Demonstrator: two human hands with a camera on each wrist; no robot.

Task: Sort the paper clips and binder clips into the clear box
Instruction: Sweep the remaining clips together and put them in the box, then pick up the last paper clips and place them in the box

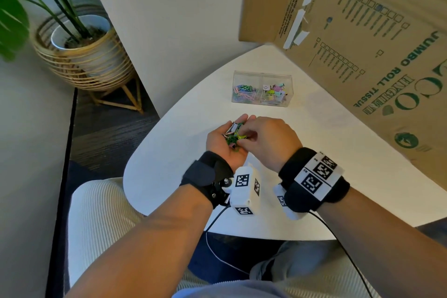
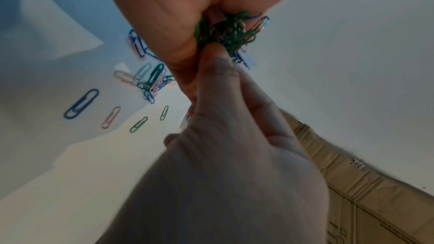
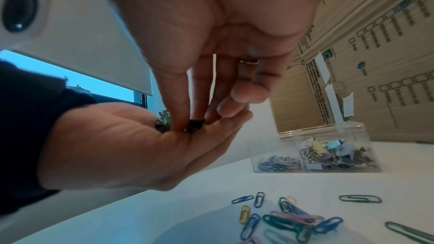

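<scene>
My left hand [image 1: 221, 146] lies palm up over the white table [image 1: 326, 164], fingers nearly straight, carrying a tangled pile of clips [image 1: 234, 135], mostly green paper clips [image 2: 231, 33] with binder clips among them. My right hand [image 1: 249, 139] reaches down into that pile, and its thumb and forefinger pinch a dark binder clip [image 3: 195, 126]. The clear box [image 1: 262, 88] stands farther back, apart from both hands, with paper clips [image 3: 278, 162] in its left compartment and binder clips [image 3: 333, 153] in its right. Several loose paper clips [image 3: 293, 216] lie on the table under my hands.
A large cardboard box [image 1: 362, 43] leans over the table's right and far side, close behind the clear box. A potted plant in a wicker stand [image 1: 82, 55] sits on the floor at the left. The table's rounded edge [image 1: 135, 152] runs just left of my left hand.
</scene>
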